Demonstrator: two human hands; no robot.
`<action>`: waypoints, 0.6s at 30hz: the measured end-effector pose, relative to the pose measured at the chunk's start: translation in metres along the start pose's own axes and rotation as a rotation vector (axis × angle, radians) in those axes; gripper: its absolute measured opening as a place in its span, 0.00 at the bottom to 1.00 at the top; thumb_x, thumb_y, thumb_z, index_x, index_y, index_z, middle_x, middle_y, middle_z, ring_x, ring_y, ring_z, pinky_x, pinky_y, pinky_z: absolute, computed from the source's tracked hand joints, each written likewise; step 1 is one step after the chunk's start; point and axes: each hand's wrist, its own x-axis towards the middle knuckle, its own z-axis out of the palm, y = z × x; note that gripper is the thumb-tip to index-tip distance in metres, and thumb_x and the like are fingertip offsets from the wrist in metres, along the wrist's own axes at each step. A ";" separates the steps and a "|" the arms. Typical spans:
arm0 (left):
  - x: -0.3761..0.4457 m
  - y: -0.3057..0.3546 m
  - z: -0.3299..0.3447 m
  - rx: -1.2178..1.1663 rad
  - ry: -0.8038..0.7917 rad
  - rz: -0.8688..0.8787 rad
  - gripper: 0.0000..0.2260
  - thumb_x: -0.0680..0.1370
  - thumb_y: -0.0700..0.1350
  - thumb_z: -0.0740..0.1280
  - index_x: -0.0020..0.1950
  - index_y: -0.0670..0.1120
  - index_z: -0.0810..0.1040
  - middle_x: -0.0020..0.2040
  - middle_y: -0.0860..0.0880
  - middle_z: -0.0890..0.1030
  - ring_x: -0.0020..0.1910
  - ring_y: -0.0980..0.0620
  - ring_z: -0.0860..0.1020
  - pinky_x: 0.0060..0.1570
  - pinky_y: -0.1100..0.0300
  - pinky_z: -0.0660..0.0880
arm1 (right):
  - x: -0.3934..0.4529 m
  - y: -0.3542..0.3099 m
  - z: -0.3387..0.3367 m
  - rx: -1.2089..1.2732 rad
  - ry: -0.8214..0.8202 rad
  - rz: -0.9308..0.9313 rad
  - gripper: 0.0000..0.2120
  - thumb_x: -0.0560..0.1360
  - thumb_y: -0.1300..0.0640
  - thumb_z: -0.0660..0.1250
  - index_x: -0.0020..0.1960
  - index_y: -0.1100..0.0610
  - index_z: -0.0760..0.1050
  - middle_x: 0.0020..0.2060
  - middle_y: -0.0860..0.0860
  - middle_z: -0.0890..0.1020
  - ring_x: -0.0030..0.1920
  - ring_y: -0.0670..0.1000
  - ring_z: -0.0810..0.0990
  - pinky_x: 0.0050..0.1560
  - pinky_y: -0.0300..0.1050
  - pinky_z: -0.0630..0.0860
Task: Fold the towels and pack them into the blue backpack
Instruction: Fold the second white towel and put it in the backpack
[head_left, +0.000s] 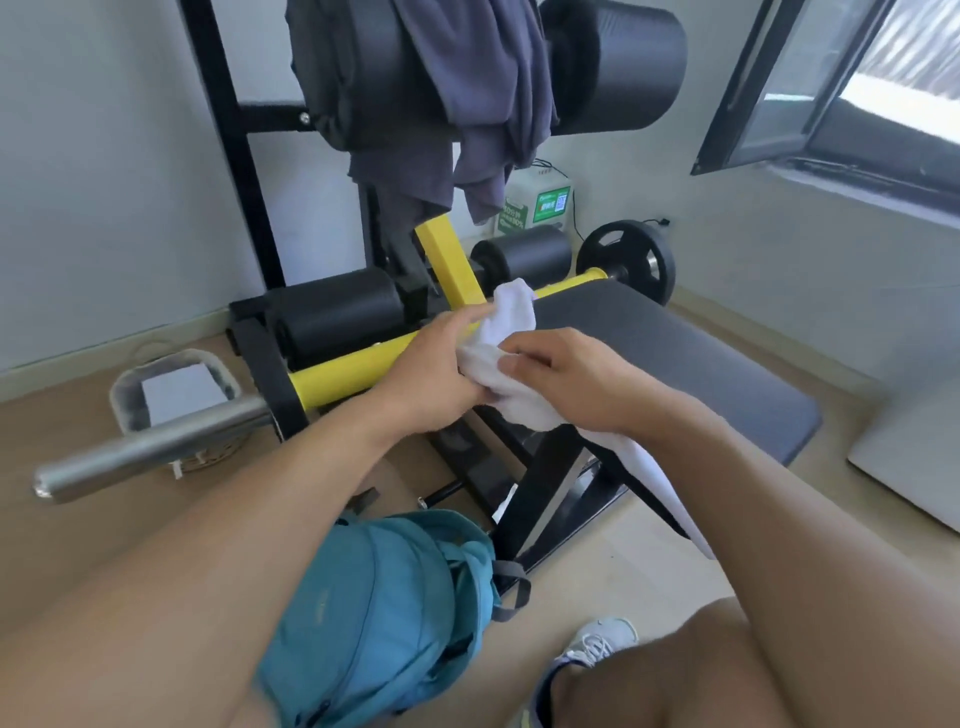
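Observation:
A white towel is bunched between both hands above the near-left edge of the black padded bench. My left hand grips it from the left, my right hand holds it from the right with fingers curled over the cloth. A loose end of the towel hangs down under my right forearm. The blue backpack lies on the floor below my left forearm, partly hidden by it. A dark grey-blue cloth hangs over the machine's upper pads.
The gym machine has yellow bars, black roller pads and a steel bar sticking out to the left. A plastic basket stands by the wall. A weight plate sits at the back. An open window is at the right. My shoe is near the bag.

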 end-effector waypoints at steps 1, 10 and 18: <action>-0.002 -0.001 -0.008 0.009 -0.047 -0.009 0.25 0.71 0.42 0.80 0.66 0.51 0.79 0.63 0.52 0.80 0.58 0.57 0.79 0.50 0.71 0.71 | 0.000 -0.007 0.001 0.005 -0.020 -0.032 0.12 0.84 0.48 0.61 0.43 0.40 0.77 0.36 0.44 0.79 0.38 0.42 0.76 0.39 0.35 0.69; -0.048 -0.016 -0.052 0.031 -0.134 -0.089 0.17 0.67 0.61 0.80 0.46 0.51 0.83 0.44 0.51 0.85 0.42 0.51 0.83 0.42 0.52 0.78 | 0.015 -0.023 0.018 0.143 0.180 -0.185 0.06 0.80 0.47 0.69 0.44 0.44 0.80 0.39 0.44 0.82 0.40 0.42 0.77 0.40 0.34 0.72; -0.079 -0.024 -0.064 -0.048 0.196 -0.152 0.22 0.76 0.54 0.74 0.31 0.50 0.65 0.26 0.57 0.68 0.27 0.56 0.65 0.32 0.57 0.61 | 0.020 -0.042 0.041 0.003 0.217 -0.165 0.07 0.84 0.56 0.59 0.55 0.50 0.76 0.38 0.44 0.76 0.36 0.44 0.73 0.35 0.40 0.70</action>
